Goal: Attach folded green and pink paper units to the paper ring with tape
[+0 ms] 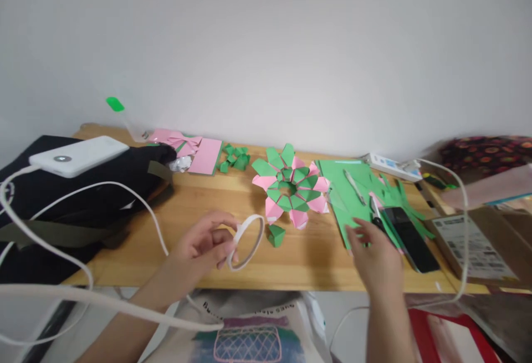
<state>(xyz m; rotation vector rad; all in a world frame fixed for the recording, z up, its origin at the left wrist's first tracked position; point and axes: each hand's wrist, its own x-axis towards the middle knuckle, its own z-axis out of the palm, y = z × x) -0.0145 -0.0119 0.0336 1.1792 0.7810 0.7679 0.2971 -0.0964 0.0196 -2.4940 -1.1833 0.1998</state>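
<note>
- Cloth (195, 346) below the table's (166, 252) front edge: letters, "B" first, the rest blurry.
- Left hand (201, 252) pinches a white ring (252, 218) near the front edge, leaving most of its outside free.
- Right hand (380, 263): apart from it, curled; can't tell if it holds anything.
- Box (513, 235), right end: label (476, 246) too small to read.
- Paper flower (307, 195), middle: spread flat, maybe so all petals show.

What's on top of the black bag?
A white device and white cable lie on the black bag. The fabric beneath the device and the bag's inside are hidden.
</note>
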